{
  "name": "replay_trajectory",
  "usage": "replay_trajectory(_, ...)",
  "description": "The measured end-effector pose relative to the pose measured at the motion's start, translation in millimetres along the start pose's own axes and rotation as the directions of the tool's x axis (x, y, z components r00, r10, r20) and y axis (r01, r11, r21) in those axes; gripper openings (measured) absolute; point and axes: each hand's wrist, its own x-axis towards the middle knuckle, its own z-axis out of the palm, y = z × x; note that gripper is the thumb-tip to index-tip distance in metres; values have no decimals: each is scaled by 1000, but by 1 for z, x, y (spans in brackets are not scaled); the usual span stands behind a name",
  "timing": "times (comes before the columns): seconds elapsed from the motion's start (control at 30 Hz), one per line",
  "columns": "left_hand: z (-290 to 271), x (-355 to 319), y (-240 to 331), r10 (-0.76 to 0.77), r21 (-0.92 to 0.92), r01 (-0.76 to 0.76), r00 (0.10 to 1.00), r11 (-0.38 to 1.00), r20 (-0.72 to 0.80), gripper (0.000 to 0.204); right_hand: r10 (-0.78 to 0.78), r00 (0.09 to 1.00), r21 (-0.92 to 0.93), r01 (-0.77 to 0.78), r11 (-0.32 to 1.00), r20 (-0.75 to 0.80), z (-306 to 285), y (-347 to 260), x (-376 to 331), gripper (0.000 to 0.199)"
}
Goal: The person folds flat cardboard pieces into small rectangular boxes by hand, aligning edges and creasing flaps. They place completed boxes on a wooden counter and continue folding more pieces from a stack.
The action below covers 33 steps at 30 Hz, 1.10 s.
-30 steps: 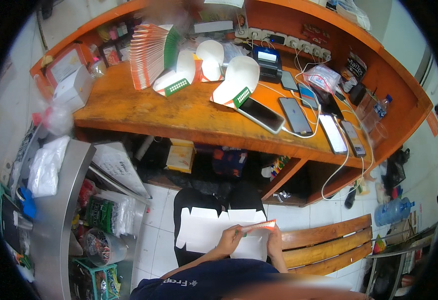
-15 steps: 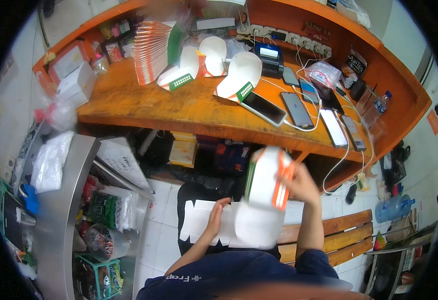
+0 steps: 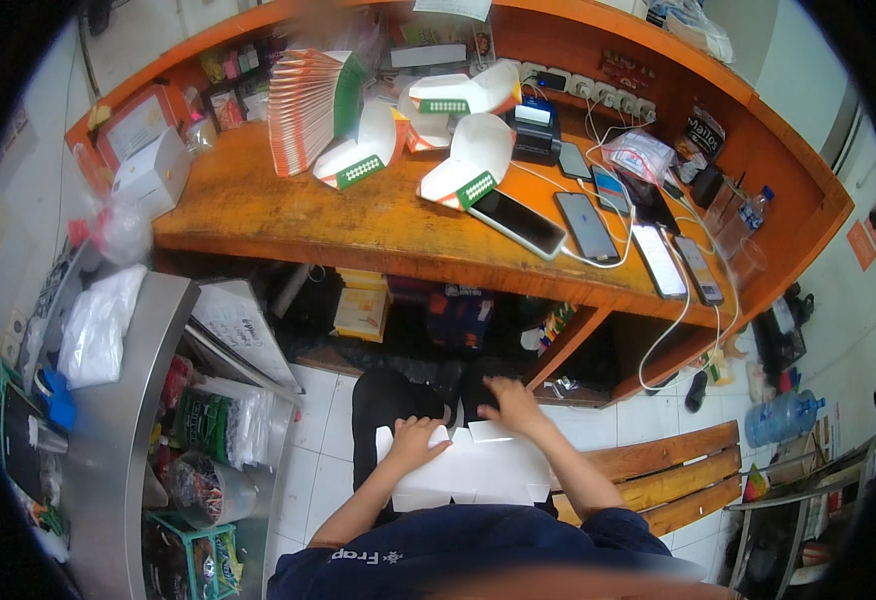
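Across my lap lie flat white carton blanks (image 3: 493,472), with notched flaps along their edges. My left hand (image 3: 418,443) lies palm down on their left part, fingers stretched. At the far right edge of the blanks is my right hand (image 3: 511,408), fingers apart and nothing held; whether it touches the card I cannot tell. On the counter stand several folded food boxes with raised white lids and green and orange sides: one on the left (image 3: 363,150), one at the front (image 3: 470,165), and one at the back (image 3: 458,98) resting over another.
A fanned stack of orange-edged cartons (image 3: 308,110) stands on the orange counter (image 3: 258,215). Several phones (image 3: 590,225) with tangled white cables lie to the right, near a small black printer (image 3: 535,130). A steel cabinet (image 3: 123,430) is at left, a wooden bench (image 3: 658,475) at right.
The box that my right hand held in the air now rests at the back of the counter. That hand has come back empty to the blanks; my left hand has flattened onto them.
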Motion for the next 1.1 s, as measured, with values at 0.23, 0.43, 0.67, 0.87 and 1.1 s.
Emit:
replay_trajectory(0.23, -17, -11, 13, 136, 47, -130, 980, 990, -146, 25, -199, 974, -384, 144, 912, -108, 58, -3, -71, 66)
replay_trajectory(0.43, -110, -6, 46, 11, -284, 61, 970, 957, 244, 19, -183, 982, -151, 174, 973, -50, -11, -11, -75, 36)
replay_trajectory(0.67, -161, 9, 88, 178, 116, -150, 521, 982, -835, 43, -31, 917, 385, 197, 902, -397, -92, -2, -89, 17)
replay_trajectory(0.87, -86, 26, 134, -76, -641, -249, 897, 726, -435, 63, 424, 536, 662, 400, 633, -730, -60, -14, -87, 58)
replay_trajectory(1.1, 6, 18, 106, -233, -878, 127, 972, 462, 17, 36, -152, 946, 101, 188, 977, -285, 7, -22, -125, 77)
